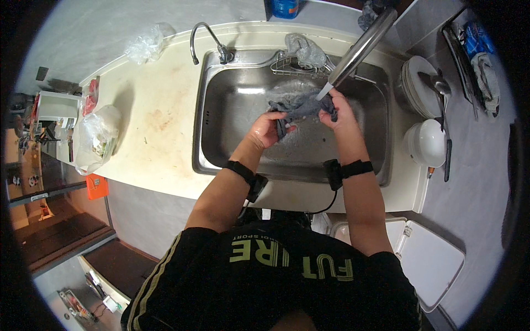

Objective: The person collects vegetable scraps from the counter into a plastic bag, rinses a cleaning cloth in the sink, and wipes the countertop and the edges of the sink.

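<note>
A wet grey cloth [300,108] stretches between my two hands over the stainless steel sink [232,136]. My left hand [271,129] grips its left end, with part of the fabric hanging below the thumb. At the other end, my right hand [337,111] holds a bunched corner. The large metal faucet [360,49] reaches down from the upper right, its pale tip [324,91] just above the cloth beside my right hand. Water lies and splashes on the basin floor behind and below the cloth. Both forearms wear black straps with small boxes.
A wire rack [298,72] with a mesh cloth [305,49] hangs at the sink's back edge. A thin curved tap [203,39] stands behind left. Stacked plates [420,87] and bowls [428,142] line the right. Plastic bags [99,136] sit left; an open white bin [432,265] stands below right.
</note>
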`<state>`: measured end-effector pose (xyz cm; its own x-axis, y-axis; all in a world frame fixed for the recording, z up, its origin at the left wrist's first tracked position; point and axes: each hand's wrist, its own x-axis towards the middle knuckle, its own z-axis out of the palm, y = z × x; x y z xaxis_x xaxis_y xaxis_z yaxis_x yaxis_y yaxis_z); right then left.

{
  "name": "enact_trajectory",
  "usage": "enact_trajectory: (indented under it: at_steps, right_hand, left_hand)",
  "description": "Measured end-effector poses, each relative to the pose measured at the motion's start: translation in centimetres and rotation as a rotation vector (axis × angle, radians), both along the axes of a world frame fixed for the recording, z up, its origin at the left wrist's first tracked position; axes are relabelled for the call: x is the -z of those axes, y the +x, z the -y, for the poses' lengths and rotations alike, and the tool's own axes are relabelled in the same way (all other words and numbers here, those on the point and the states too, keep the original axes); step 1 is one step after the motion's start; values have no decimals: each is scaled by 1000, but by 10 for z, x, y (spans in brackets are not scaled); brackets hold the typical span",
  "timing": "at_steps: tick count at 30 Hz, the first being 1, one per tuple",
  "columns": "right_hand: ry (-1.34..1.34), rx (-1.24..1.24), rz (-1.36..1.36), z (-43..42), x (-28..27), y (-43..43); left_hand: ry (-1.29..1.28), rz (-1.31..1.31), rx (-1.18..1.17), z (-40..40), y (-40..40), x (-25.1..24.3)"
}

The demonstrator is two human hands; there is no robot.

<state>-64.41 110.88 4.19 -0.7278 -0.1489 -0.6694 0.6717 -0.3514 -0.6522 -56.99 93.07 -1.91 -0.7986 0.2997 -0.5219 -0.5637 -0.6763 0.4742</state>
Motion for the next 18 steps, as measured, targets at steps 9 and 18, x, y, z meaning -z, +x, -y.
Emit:
enact_trajectory:
  at_steps: [9,18]
  right_hand:
    - [827,-44,-986,70,32,75]
    - [950,-74,-742,35,54,30]
  left_hand:
    - [440,185,-165,-34,-23,26]
    - [-77,280,-88,-55,-26,-9]
